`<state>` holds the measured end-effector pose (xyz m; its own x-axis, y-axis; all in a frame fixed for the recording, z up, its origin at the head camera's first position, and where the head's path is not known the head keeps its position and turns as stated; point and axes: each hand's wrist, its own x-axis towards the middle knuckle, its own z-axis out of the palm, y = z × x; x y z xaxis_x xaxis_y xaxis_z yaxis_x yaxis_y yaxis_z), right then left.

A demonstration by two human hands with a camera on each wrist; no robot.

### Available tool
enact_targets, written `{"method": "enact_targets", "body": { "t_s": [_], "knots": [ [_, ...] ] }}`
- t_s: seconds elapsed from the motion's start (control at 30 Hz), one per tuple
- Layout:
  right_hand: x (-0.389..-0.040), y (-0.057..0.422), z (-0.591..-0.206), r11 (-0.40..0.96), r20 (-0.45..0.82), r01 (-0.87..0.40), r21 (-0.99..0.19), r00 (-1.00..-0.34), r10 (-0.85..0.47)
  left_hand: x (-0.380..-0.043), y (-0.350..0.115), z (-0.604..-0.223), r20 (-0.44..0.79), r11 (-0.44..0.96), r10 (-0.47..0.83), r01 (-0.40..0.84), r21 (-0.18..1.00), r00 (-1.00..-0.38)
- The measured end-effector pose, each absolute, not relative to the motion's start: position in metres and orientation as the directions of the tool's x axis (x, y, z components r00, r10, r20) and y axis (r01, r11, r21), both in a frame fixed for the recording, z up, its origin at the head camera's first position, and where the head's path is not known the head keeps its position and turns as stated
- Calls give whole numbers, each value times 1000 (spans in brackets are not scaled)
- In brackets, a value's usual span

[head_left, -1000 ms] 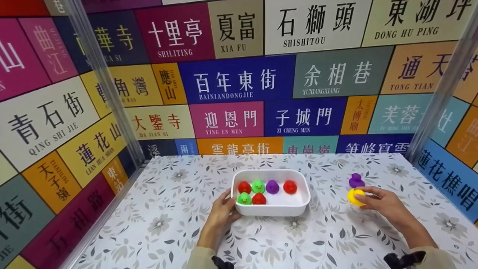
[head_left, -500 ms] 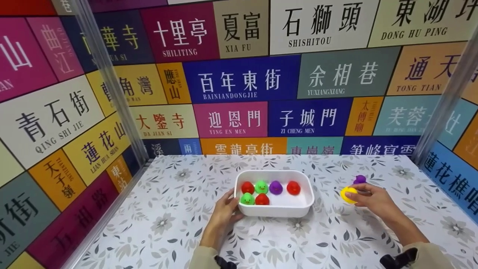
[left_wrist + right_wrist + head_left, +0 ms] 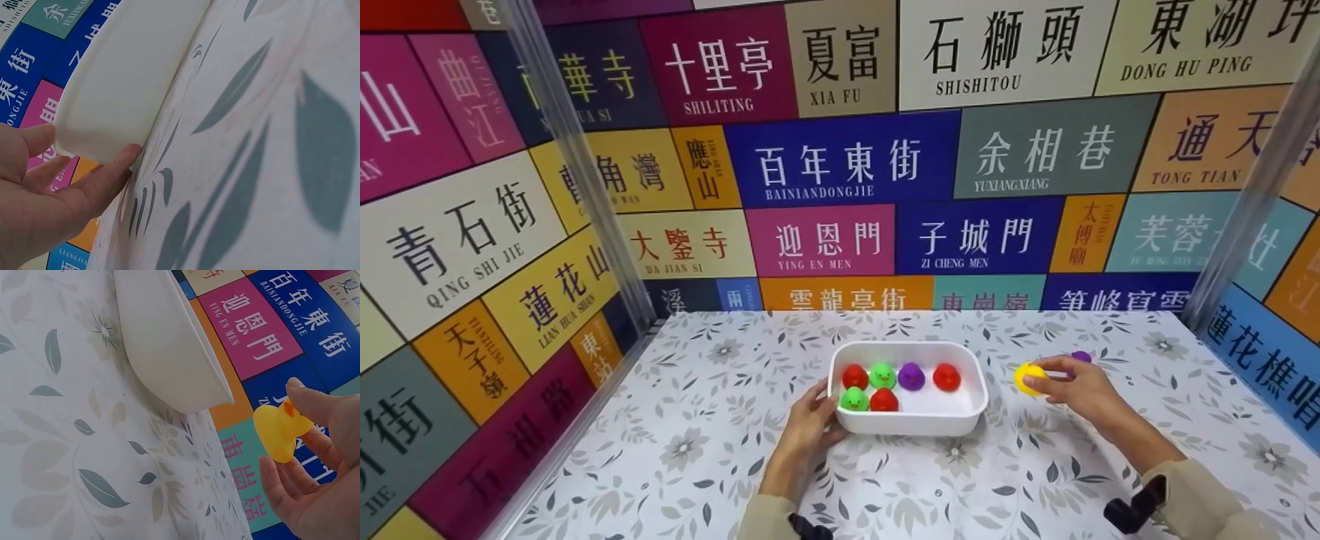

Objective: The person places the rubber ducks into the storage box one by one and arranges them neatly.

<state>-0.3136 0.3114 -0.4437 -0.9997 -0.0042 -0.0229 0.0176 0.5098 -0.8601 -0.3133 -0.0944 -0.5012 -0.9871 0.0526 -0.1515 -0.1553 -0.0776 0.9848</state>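
Observation:
My right hand [image 3: 1078, 390] pinches a yellow rubber duck [image 3: 1030, 379] between thumb and fingertips, to the right of a white plastic box [image 3: 915, 425]. The right wrist view shows the yellow duck [image 3: 275, 430] held up off the table, its orange beak by the thumb. Around the left end of the box curls my left hand [image 3: 808, 420], fingers near the rim and thumb low by the base. Inside the box sit red ducks [image 3: 946, 377], green ducks [image 3: 883, 376] and one purple duck [image 3: 911, 377]. Another purple duck [image 3: 1081, 357] is partly hidden behind my right hand.
A white cloth [image 3: 682, 450] with a grey leaf and flower print covers the table. Behind it rises a wall of coloured sign panels [image 3: 840, 161], and clear strips [image 3: 585, 165] run up the corners.
My right hand has carried the yellow duck leftward, away from the purple duck and closer to the box. My left hand stays at the box's left end.

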Motion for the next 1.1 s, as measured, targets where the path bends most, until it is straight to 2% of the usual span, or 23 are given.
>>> {"method": "enact_targets", "body": {
  "t_s": [0.47,0.7,1.1],
  "knots": [
    [-327,271,-434,503,-41,11,-864,-998,-48,-316,-95,-503,-153,-104,43,-156,982,-987],
    [-339,246,-432,521,-96,60,-851,-995,-41,-316,-94,-504,-157,-96,31,-159,983,-987],
    [-356,209,-430,556,-76,7,-831,-992,-101,-314,-95,-502,-143,-86,42,-146,986,-989]
  ]
}}
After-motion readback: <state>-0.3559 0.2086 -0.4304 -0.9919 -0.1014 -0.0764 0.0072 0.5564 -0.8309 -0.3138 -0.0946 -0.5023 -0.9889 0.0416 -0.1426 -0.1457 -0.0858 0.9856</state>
